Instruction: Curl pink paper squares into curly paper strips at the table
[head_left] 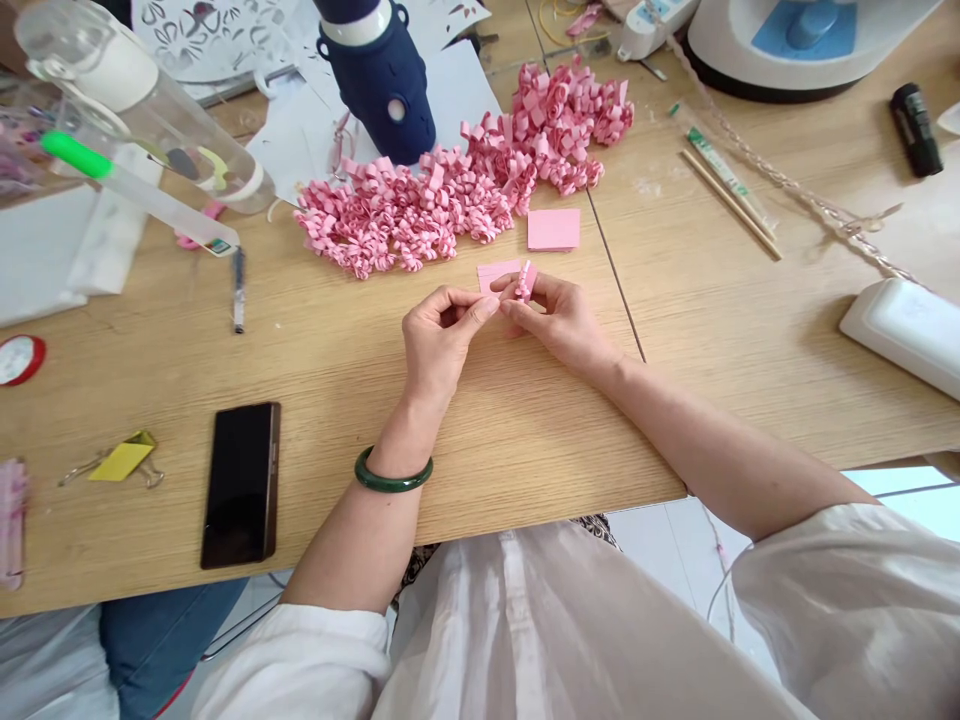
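Note:
My left hand (446,335) and my right hand (559,318) meet above the table, fingertips pinched close together. Between the fingers of my right hand is a small pink curled paper piece (524,281). The thumb and forefinger of my left hand are closed at its lower end, where what they pinch is too small to make out. Just behind my fingers lies a pink slip of paper with cut lines (495,273), partly covered. A stack of pink paper rectangles (553,230) sits beyond my right hand. Past both hands stretches a long heap of pink paper curls (420,210).
A navy bottle (382,85) and a clear bottle (165,110) stand at the back. A phone (240,485), a binder clip (124,460) and a pen (238,290) lie left. Wooden sticks (731,205), a braided cord (795,190) and a white power strip (907,330) are right.

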